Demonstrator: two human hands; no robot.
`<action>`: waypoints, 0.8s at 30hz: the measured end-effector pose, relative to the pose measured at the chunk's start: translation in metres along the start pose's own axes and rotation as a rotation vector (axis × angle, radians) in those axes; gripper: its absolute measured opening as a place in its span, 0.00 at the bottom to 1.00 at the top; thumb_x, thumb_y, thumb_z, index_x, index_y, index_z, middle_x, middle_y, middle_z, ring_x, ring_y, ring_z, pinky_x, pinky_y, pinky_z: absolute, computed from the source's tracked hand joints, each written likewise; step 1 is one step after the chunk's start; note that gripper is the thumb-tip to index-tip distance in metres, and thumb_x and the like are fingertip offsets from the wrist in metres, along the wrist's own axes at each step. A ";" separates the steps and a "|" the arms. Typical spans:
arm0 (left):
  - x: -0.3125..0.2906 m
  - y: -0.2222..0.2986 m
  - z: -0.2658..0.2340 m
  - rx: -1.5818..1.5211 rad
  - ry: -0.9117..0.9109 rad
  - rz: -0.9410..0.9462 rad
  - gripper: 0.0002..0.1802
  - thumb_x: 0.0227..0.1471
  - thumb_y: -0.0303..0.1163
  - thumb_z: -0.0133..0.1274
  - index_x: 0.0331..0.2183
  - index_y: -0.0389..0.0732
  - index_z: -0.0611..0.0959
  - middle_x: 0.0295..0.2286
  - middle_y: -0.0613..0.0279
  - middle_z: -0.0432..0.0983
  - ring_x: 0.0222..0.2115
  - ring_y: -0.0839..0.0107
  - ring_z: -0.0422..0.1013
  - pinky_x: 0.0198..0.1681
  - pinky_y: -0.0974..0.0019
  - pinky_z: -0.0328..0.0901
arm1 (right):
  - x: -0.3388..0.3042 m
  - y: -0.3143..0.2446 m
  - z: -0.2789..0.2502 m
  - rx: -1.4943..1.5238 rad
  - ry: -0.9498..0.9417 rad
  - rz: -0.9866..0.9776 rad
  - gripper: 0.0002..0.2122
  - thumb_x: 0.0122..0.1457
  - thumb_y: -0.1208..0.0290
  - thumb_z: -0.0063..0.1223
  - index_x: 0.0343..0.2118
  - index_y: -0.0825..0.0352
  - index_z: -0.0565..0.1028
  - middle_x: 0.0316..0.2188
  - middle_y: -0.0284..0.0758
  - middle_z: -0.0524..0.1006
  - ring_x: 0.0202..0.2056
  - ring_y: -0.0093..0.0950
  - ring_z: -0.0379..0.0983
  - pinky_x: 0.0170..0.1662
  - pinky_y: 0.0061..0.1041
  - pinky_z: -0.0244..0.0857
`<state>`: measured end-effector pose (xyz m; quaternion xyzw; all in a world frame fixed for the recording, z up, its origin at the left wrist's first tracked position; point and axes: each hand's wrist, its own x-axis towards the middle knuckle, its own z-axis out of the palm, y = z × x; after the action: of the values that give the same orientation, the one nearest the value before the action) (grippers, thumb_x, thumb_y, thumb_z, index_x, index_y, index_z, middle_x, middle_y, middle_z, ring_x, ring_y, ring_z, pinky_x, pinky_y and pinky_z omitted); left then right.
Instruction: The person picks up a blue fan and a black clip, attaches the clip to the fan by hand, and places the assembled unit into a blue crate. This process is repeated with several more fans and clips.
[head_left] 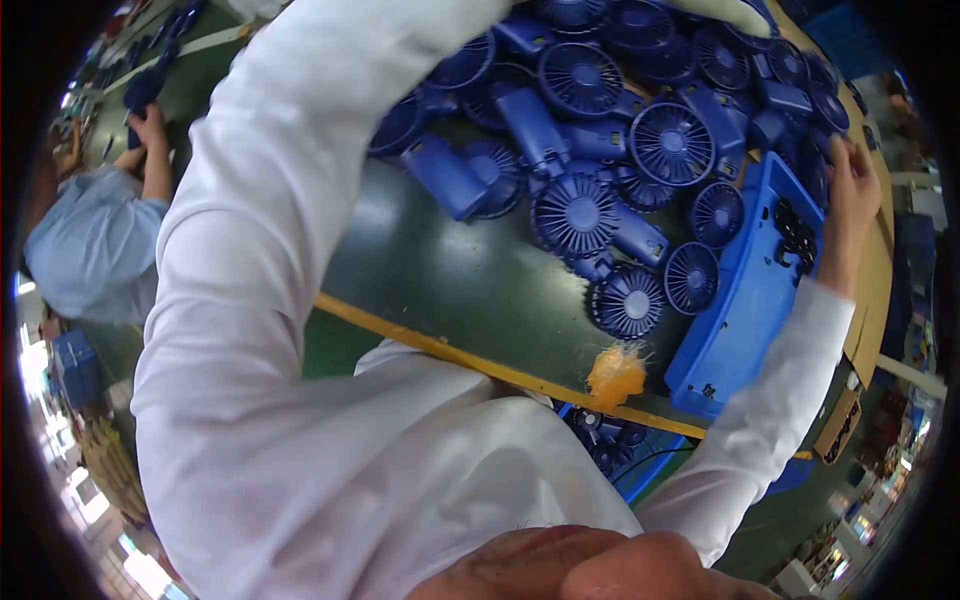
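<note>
My left arm, in a white sleeve (pixel 270 150), reaches up over the table and leaves the picture at the top; I do not see its hand for certain. A pale, rounded shape (pixel 728 12) lies over the far fans, and whose it is I cannot tell. On the right, my right hand (pixel 850 200) is at the far end of a blue tray (pixel 735 320), its fingers bent together beside blue fan parts. What they hold, if anything, is hidden. Small black parts (pixel 793 238) lie in the tray. Handheld blue fans (pixel 673 145) with round grilles are heaped left of it.
An orange tuft (pixel 616 375) lies by the yellow table edge (pixel 420 343). Below that edge stands a blue bin (pixel 650 465) with dark parts. Cardboard (pixel 872 290) borders the tray's right side. At the left, a person in a light blue top (pixel 95 245) holds a dark blue thing.
</note>
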<state>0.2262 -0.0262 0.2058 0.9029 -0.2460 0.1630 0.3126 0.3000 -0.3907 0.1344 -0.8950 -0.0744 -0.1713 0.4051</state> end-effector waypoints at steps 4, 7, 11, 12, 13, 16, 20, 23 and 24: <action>-0.180 0.019 -0.092 0.014 0.315 -0.272 0.36 0.49 0.49 0.59 0.51 0.31 0.73 0.40 0.51 0.78 0.41 0.64 0.75 0.48 0.65 0.68 | -0.143 -0.128 0.051 0.100 -0.383 -0.331 0.13 0.55 0.68 0.63 0.39 0.71 0.77 0.35 0.34 0.77 0.33 0.22 0.73 0.33 0.20 0.68; -0.287 -0.012 -0.083 0.329 0.258 -0.212 0.29 0.42 0.36 0.66 0.47 0.37 0.79 0.44 0.57 0.77 0.44 0.65 0.75 0.50 0.64 0.67 | -0.208 -0.154 0.067 -0.163 -0.454 -0.489 0.22 0.53 0.60 0.63 0.39 0.78 0.75 0.40 0.50 0.76 0.41 0.47 0.74 0.47 0.36 0.67; -0.374 0.025 -0.022 -0.114 0.418 -0.652 0.25 0.39 0.40 0.68 0.40 0.39 0.83 0.38 0.57 0.80 0.37 0.65 0.77 0.44 0.65 0.70 | -0.207 -0.159 0.119 -0.189 -0.575 -0.304 0.30 0.55 0.48 0.56 0.41 0.80 0.76 0.38 0.55 0.78 0.41 0.49 0.75 0.46 0.37 0.68; -0.382 0.023 -0.017 0.142 0.541 -0.549 0.26 0.39 0.40 0.68 0.41 0.39 0.82 0.40 0.56 0.79 0.40 0.62 0.76 0.46 0.64 0.69 | -0.206 -0.154 0.132 -0.210 -0.570 -0.323 0.29 0.54 0.49 0.57 0.40 0.79 0.77 0.36 0.53 0.79 0.38 0.44 0.76 0.42 0.34 0.68; -0.385 0.018 -0.016 0.352 0.707 -0.573 0.28 0.40 0.40 0.68 0.44 0.40 0.81 0.43 0.54 0.77 0.44 0.59 0.74 0.49 0.63 0.67 | -0.207 -0.149 0.147 -0.225 -0.572 -0.350 0.28 0.53 0.49 0.59 0.39 0.78 0.77 0.33 0.52 0.79 0.34 0.39 0.78 0.39 0.31 0.68; -0.398 -0.045 -0.034 -0.339 0.889 -0.990 0.45 0.44 0.47 0.66 0.54 0.27 0.69 0.47 0.47 0.74 0.48 0.63 0.71 0.52 0.65 0.64 | -0.207 -0.168 0.170 -0.205 -0.733 -0.284 0.27 0.49 0.53 0.63 0.37 0.81 0.77 0.28 0.46 0.80 0.27 0.29 0.76 0.35 0.28 0.68; -0.377 -0.036 -0.016 -0.855 0.786 -1.153 0.49 0.45 0.40 0.68 0.57 0.24 0.60 0.46 0.50 0.71 0.41 0.67 0.73 0.44 0.64 0.70 | -0.213 -0.191 0.182 0.033 -0.938 -0.004 0.19 0.44 0.60 0.68 0.26 0.76 0.79 0.21 0.33 0.77 0.20 0.20 0.70 0.24 0.21 0.63; -0.372 -0.049 -0.005 -1.088 0.720 -1.079 0.31 0.48 0.35 0.65 0.48 0.28 0.72 0.44 0.50 0.71 0.38 0.64 0.73 0.44 0.60 0.72 | -0.206 -0.192 0.182 0.481 -0.869 0.245 0.14 0.50 0.63 0.65 0.29 0.72 0.78 0.24 0.33 0.78 0.21 0.21 0.74 0.27 0.20 0.68; -0.369 -0.049 -0.002 -1.130 0.747 -1.111 0.27 0.49 0.35 0.64 0.46 0.30 0.74 0.43 0.52 0.72 0.40 0.64 0.73 0.44 0.59 0.71 | -0.205 -0.197 0.181 0.677 -0.880 0.266 0.13 0.53 0.64 0.63 0.30 0.71 0.77 0.25 0.32 0.79 0.23 0.21 0.75 0.29 0.20 0.70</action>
<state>-0.0516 0.1349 0.0185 0.4898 0.3040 0.1261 0.8074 0.1002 -0.1231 0.0859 -0.7039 -0.1735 0.3037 0.6182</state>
